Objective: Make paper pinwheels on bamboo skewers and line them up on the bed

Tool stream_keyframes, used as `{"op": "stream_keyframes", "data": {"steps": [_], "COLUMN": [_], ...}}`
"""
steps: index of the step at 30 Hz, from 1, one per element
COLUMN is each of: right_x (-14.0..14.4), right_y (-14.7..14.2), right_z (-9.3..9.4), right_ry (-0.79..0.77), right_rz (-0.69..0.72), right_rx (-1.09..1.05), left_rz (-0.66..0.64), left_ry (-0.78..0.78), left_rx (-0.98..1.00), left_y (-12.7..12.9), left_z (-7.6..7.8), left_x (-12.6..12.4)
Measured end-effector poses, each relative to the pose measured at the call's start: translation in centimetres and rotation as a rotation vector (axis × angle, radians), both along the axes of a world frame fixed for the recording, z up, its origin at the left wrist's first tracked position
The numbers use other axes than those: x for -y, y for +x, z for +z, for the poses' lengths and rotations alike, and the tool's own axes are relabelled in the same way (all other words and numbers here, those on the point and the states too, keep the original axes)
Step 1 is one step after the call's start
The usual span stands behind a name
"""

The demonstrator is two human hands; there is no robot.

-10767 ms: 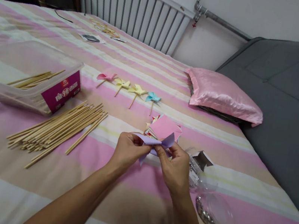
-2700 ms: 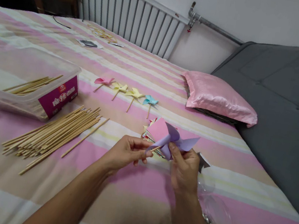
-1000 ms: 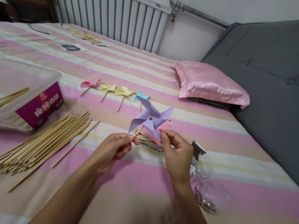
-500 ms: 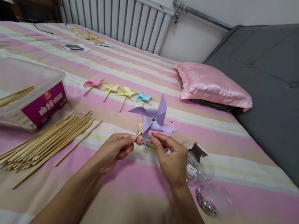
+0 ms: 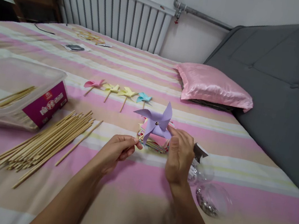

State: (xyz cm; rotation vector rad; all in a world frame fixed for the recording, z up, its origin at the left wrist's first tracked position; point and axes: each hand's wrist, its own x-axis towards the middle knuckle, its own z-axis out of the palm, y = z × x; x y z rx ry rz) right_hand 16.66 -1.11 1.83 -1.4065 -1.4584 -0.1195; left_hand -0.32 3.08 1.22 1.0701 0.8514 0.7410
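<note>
Bed (image 5: 134, 208), striped cover: carries all stock. Purple pinwheel (image 5: 155, 122), raised above the bed's middle, over the paper stack (image 5: 153, 143); I judge assembly finished, with setting it down gently as the next need. Left hand (image 5: 117, 151): closed, pinching its stick. Right hand (image 5: 179, 155): curled, fingertips touching a blade.

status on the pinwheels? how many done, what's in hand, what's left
Done: four finished pinwheels lie in a row on the bed. In hand: a purple pinwheel already pinned to its stick; the left hand pinches the stick, the right hand touches a blade. Left: a stack of coloured paper behind the hands and a big pile of bare sticks.
</note>
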Motion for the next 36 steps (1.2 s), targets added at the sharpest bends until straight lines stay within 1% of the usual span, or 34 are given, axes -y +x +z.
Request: {"op": "stream_keyframes", "data": {"steps": [4,10,13,15,18,20,21,23,26,29,31,33,36], "right_x": [0.0,0.2,0.3,0.3,0.3,0.2,0.1,0.0,-0.2,-0.3,-0.2,-0.1,0.2], "right_y": [-0.1,-0.7,-0.7,-0.6,-0.2,0.0,0.1,0.2,0.1,-0.1,-0.3,-0.4,-0.9], "right_z": [-0.3,-0.2,-0.1,-0.1,0.1,0.2,0.3,0.2,-0.2,-0.6,-0.7,-0.7,-0.3], "right_ry": [-0.035,-0.075,-0.068,-0.026,0.096,0.163,0.176,0.149,0.033,-0.062,-0.097,-0.113,-0.136], "right_rz": [-0.017,0.1,0.106,0.044,-0.135,-0.214,-0.223,-0.193,-0.162,-0.162,-0.14,-0.096,0.02], "right_rx": [0.055,0.11,0.1,0.031,-0.08,-0.07,-0.042,0.028,0.081,0.086,0.083,0.074,0.06], "left_rz": [0.019,0.034,0.036,0.035,0.031,0.021,0.014,-0.008,-0.028,-0.009,0.011,0.028,0.051], "left_ry": [-0.012,-0.017,-0.01,-0.009,0.001,0.016,0.02,0.019,0.011,0.028,0.037,0.034,0.014], "left_rx": [0.009,0.018,0.021,0.018,-0.008,-0.031,-0.045,-0.075,-0.104,-0.078,-0.056,-0.042,-0.026], "left_y": [0.0,0.0,-0.1,-0.1,0.0,0.0,0.0,0.1,0.1,0.1,0.1,0.1,0.1], "left_z": [0.0,-0.1,-0.2,-0.2,-0.2,-0.2,-0.2,-0.2,-0.2,-0.1,-0.1,-0.1,-0.1], "left_x": [0.0,-0.1,-0.2,-0.2,-0.2,0.0,0.0,0.2,0.3,0.2,0.2,0.1,0.0]}}
